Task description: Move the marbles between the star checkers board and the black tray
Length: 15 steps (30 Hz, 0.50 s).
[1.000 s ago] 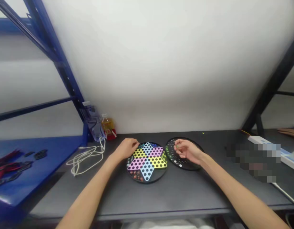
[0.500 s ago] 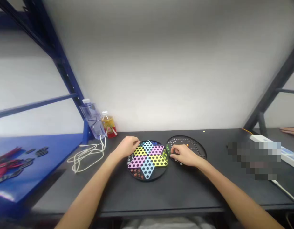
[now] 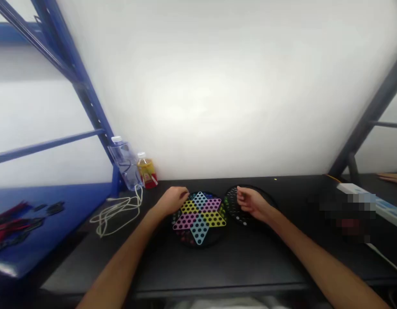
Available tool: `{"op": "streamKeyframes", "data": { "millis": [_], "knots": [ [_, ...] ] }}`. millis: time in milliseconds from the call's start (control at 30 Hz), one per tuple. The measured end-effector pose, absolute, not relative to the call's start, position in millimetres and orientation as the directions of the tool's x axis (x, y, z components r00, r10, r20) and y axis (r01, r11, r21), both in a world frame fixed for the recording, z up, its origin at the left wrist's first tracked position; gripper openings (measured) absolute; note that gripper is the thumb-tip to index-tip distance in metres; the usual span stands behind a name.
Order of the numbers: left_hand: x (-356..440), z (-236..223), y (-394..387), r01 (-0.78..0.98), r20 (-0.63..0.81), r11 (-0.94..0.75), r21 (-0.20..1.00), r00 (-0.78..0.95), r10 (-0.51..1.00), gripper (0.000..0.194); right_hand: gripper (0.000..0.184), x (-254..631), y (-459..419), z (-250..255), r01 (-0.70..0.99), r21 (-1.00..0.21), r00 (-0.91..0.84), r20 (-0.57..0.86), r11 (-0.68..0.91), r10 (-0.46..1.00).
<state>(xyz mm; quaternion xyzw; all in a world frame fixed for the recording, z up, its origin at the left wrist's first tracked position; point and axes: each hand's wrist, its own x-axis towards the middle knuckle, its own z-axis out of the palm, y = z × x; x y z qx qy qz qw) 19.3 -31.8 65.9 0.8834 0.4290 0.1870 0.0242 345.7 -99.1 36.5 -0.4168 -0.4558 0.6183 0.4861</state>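
From the head cam I see 2 bare hands over a dark counter (image 3: 217, 266). The L hand (image 3: 173, 201) is at the far left edge of the star board (image 3: 199, 213), a round black board w/ a big pink, yellow & blue star full of dark holes. Its fingers curl down by the rim; can't tell if that grip has anything in it. Little coloured bits (image 3: 222, 211) sit btwn the star's points. The R hand (image 3: 254, 204) is over the black board (image 3: 232, 202), also round & just right of the star board. Its fingers bend in w/ the thumb near; can't tell if this grip is closed on smth small. The black board has rows of small round marks & 2 white dots (image 3: 237, 218) near the front. To the left, a white cord (image 3: 121, 210) lies in loops by a clear bottle (image 3: 129, 171) & a yellow-red bottle (image 3: 147, 174). Far left, red & black things (image 3: 18, 227) lie on a blue counter (image 3: 79, 201).
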Motion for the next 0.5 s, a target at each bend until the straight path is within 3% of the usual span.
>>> {"op": "streamKeyframes", "data": {
  "millis": [100, 200, 333, 500],
  "knots": [
    [18.6, 66.0, -32.5, 0.754, 0.31, -0.625, 0.201, 0.556, 0.771, 0.03, 0.045, 332.6, -99.7, 26.8, 0.167, -0.984, -0.036, 0.058, 0.063, 0.998],
    [18.2, 65.6, -32.4, 0.755, 0.303, -0.625, 0.198, 0.559, 0.772, 0.031, 0.046, 326.3, -103.9, 24.6, 0.554, -0.794, -0.076, 0.249, 0.248, 0.966],
    [17.8, 63.3, -31.5, 0.773, 0.296, -0.599, 0.209, 0.534, 0.792, 0.032, 0.045, 328.6, -107.2, 26.5, 0.68, -0.642, -0.179, 0.324, 0.354, 0.929],
    [17.8, 62.0, -32.2, 0.788, 0.299, -0.569, 0.237, 0.497, 0.814, 0.038, 0.037, 335.1, -108.0, 23.7, 0.796, -0.454, -0.296, 0.286, 0.401, 0.911]
  ]
}}
